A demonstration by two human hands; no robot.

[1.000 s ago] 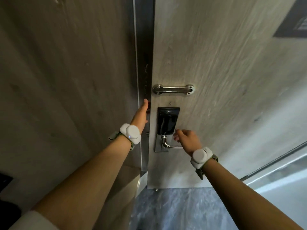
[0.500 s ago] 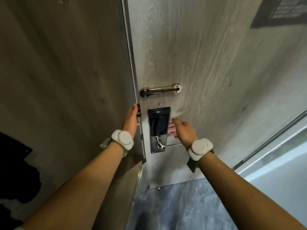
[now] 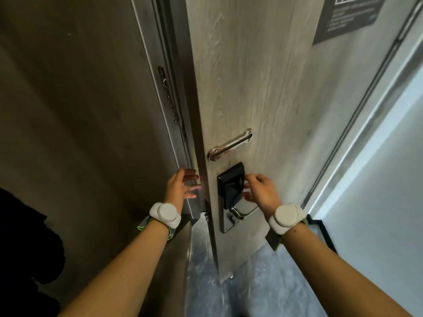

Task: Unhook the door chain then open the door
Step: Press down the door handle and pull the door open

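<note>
The pale wood door (image 3: 263,76) stands slightly ajar, its edge turned toward me. On it sit a silver chain track (image 3: 230,145), a black lock plate (image 3: 230,188) and a silver lever handle (image 3: 242,212). The door chain (image 3: 170,99) hangs loose down the frame on the left, free of the track. My left hand (image 3: 183,188) is open, fingers spread against the frame and the door's edge. My right hand (image 3: 261,191) hovers just above the lever beside the lock plate, fingers curled and gripping nothing.
A dark wood wall (image 3: 80,110) runs along the left, with a black shape (image 3: 25,243) low on that side. A dark notice (image 3: 350,17) hangs high on the door. A white wall (image 3: 377,179) lies to the right; grey marbled floor (image 3: 251,289) below.
The door has swung toward me, widening the gap at the frame. My right hand has lifted off the lever toward the lock plate. My left hand has spread open at the door's edge.
</note>
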